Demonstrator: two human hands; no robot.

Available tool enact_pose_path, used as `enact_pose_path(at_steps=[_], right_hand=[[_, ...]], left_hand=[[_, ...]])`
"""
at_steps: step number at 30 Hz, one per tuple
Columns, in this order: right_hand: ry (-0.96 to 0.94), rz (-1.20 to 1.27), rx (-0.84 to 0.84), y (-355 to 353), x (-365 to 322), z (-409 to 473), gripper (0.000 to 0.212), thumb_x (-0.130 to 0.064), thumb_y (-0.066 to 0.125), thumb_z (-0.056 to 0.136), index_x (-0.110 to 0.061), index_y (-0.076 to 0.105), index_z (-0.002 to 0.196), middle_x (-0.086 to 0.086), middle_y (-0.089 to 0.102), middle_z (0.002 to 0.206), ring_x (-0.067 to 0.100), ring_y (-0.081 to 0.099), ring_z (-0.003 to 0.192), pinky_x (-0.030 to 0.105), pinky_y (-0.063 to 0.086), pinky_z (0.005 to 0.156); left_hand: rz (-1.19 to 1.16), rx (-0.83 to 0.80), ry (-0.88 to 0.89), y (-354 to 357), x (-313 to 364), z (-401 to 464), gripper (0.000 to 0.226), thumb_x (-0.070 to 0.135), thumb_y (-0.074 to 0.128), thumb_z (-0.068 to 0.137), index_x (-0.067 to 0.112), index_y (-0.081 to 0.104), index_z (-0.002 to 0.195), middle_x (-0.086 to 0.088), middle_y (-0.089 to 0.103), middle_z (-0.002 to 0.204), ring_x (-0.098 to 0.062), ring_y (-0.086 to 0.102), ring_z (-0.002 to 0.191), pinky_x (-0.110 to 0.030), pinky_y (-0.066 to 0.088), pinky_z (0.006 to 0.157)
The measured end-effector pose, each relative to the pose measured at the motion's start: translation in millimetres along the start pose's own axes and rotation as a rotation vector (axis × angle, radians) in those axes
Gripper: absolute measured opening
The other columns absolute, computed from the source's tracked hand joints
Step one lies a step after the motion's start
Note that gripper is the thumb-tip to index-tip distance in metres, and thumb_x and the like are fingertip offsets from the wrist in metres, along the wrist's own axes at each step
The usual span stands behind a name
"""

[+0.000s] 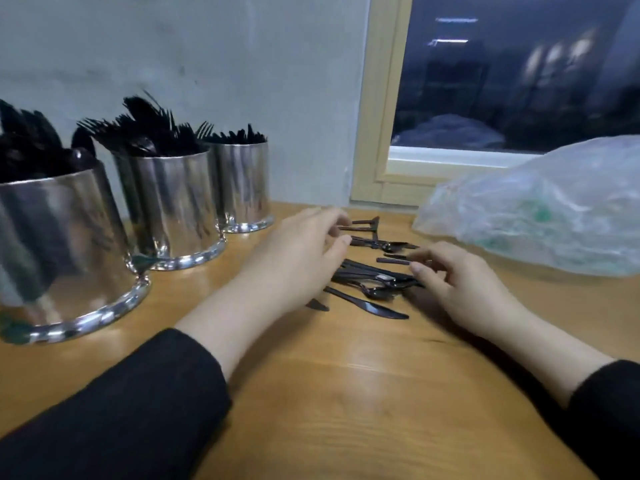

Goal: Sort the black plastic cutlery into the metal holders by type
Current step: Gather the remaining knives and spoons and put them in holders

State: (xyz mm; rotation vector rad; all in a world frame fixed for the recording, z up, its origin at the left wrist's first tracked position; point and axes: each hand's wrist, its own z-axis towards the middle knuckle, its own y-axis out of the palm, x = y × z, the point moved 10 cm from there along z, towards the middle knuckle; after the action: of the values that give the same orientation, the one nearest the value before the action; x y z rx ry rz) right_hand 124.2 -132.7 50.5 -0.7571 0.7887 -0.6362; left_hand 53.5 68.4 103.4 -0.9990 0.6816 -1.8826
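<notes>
The left hand [294, 251] is held loosely spread, fingertips at cutlery handles. The right hand [457, 282], fingers curled, touches the black plastic cutlery pile [370, 282] scattered mid-table. Three shiny metal holders [173, 202] stand at ten o'clock; a crinkled plastic bag [540, 209] lies at two o'clock. Bare wooden table [346, 393] is seen at six o'clock.

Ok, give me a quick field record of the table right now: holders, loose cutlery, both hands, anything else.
holders: three shiny metal cylinder holders in a row at left, all holding black cutlery
loose cutlery: black plastic cutlery pile on the wooden table, between the hands
left hand: over the pile, fingers relaxed
right hand: fingertips at the pile, grip unclear
other: crumpled clear plastic bag at right
</notes>
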Motion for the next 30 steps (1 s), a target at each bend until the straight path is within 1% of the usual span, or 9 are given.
enact_pose_path(at_steps=[3, 5, 8, 12, 15, 19, 23, 27, 30], right_hand=[[-0.008, 0.013, -0.088, 13, -4, -2, 0.026, -0.045, 0.063, 0.091, -0.029, 0.067, 0.110, -0.016, 0.061, 0.088, -0.005, 0.054, 0.083, 0.005, 0.036, 0.071], [0.009, 0.003, -0.124, 22, -4, -3, 0.036, -0.055, 0.062, 0.088, -0.031, 0.064, 0.115, -0.015, 0.061, 0.089, 0.001, 0.055, 0.083, 0.014, 0.039, 0.073], [0.009, -0.018, -0.118, 28, -5, 0, 0.044, -0.057, 0.063, 0.086, -0.028, 0.061, 0.120, -0.014, 0.058, 0.092, 0.007, 0.054, 0.088, 0.023, 0.040, 0.075], [0.021, -0.027, -0.102, 29, 5, 4, 0.035, -0.049, 0.062, 0.091, -0.027, 0.063, 0.117, -0.012, 0.052, 0.106, 0.005, 0.051, 0.092, 0.020, 0.035, 0.079], [0.047, -0.038, -0.133, 31, 15, 5, 0.023, -0.045, 0.061, 0.093, -0.026, 0.068, 0.106, -0.008, 0.054, 0.102, 0.011, 0.055, 0.093, 0.023, 0.035, 0.077], [0.033, -0.055, -0.156, 31, 18, 7, 0.018, -0.036, 0.060, 0.096, -0.022, 0.072, 0.095, -0.007, 0.054, 0.099, 0.012, 0.052, 0.087, 0.019, 0.028, 0.070], [0.037, -0.022, -0.098, 20, 25, 10, 0.017, -0.032, 0.066, 0.093, -0.026, 0.065, 0.077, -0.007, 0.057, 0.092, 0.008, 0.051, 0.076, 0.018, 0.028, 0.065], [0.017, 0.044, -0.024, 12, 22, 12, 0.011, -0.028, 0.072, 0.089, -0.022, 0.072, 0.079, -0.012, 0.055, 0.082, -0.003, 0.049, 0.071, 0.005, 0.033, 0.066], [-0.030, 0.127, 0.096, -1, 13, 11, 0.008, -0.023, 0.073, 0.088, -0.022, 0.076, 0.080, -0.011, 0.060, 0.083, -0.001, 0.055, 0.073, 0.011, 0.036, 0.068]], left_hand=[[0.165, -0.184, 0.082, 49, 5, 28, 0.025, 0.039, 0.049, 0.102, 0.032, 0.061, 0.123, 0.011, 0.063, 0.116, -0.014, 0.058, 0.105, -0.042, 0.053, 0.090], [0.231, -0.279, 0.129, 75, 4, 39, 0.027, 0.045, 0.049, 0.101, 0.035, 0.062, 0.123, 0.012, 0.062, 0.118, -0.014, 0.058, 0.109, -0.042, 0.053, 0.087], [0.171, -0.338, 0.178, 101, -1, 39, 0.034, 0.054, 0.049, 0.097, 0.036, 0.064, 0.122, 0.015, 0.059, 0.119, -0.012, 0.057, 0.112, -0.043, 0.052, 0.088], [0.083, -0.451, 0.212, 117, -11, 31, 0.037, 0.059, 0.057, 0.093, 0.043, 0.065, 0.125, 0.018, 0.054, 0.119, -0.009, 0.051, 0.115, -0.039, 0.044, 0.101], [0.123, -0.502, 0.191, 119, -16, 30, 0.039, 0.059, 0.060, 0.090, 0.046, 0.064, 0.127, 0.022, 0.051, 0.123, -0.007, 0.048, 0.119, -0.038, 0.041, 0.107], [0.131, -0.495, 0.185, 121, -13, 30, 0.035, 0.051, 0.063, 0.093, 0.043, 0.065, 0.127, 0.020, 0.054, 0.123, -0.004, 0.048, 0.117, -0.036, 0.042, 0.106], [0.114, -0.435, 0.202, 119, -9, 29, 0.027, 0.048, 0.064, 0.094, 0.036, 0.069, 0.117, 0.019, 0.059, 0.108, -0.002, 0.054, 0.102, -0.033, 0.050, 0.093], [0.091, -0.380, 0.211, 118, 0, 28, 0.029, 0.049, 0.062, 0.094, 0.034, 0.067, 0.119, 0.016, 0.061, 0.100, -0.003, 0.055, 0.094, -0.034, 0.051, 0.087], [0.034, -0.334, 0.190, 113, 4, 29, 0.037, 0.050, 0.054, 0.097, 0.033, 0.063, 0.128, 0.014, 0.061, 0.103, -0.006, 0.055, 0.097, -0.033, 0.049, 0.088]])
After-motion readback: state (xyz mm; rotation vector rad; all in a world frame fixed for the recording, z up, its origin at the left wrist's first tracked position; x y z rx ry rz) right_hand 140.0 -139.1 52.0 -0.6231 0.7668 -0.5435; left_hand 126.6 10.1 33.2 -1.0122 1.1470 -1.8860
